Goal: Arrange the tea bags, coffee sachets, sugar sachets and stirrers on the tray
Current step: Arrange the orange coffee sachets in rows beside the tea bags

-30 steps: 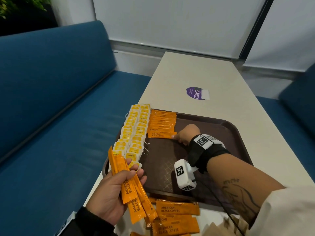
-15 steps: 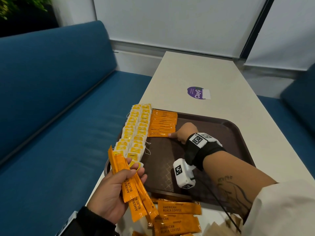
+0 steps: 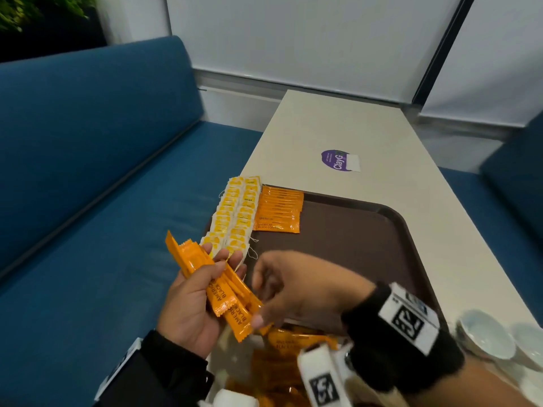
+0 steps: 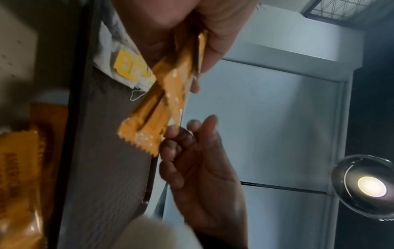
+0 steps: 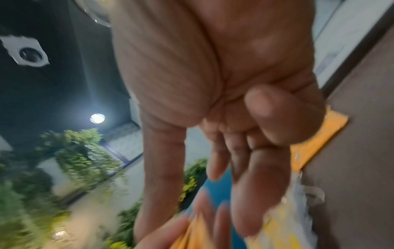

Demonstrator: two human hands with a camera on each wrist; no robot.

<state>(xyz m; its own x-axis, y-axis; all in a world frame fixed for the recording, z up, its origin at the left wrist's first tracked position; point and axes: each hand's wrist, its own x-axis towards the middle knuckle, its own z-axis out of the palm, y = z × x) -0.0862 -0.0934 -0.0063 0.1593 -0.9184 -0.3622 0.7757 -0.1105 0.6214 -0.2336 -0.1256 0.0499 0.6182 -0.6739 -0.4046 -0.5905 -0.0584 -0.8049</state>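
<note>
Gripping a bundle of coffee sachets [image 3: 226,292], the left hand [image 3: 191,306] hovers beside the tray [image 3: 411,248]; the right hand [image 3: 299,289], blurred, reaches them with loose fingers. Left wrist view: right fingertips [image 4: 170,133] touch the sachets' [image 4: 153,121] end. Right wrist view: right hand [image 5: 224,101] relaxed, holding nothing.

Cream table [image 3: 338,124] is carrying a brown tray [image 3: 352,230], sitting just beyond the right hand [image 3: 296,289]. Purple round sticker [image 3: 335,160] with a white label is lying on the bare top, well past the tray. Loose orange coffee sachets [image 3: 293,339] are lying on the table under the right hand, at the tray's near edge. Two white cups [image 3: 493,339] are sitting to the right of that wrist.
</note>
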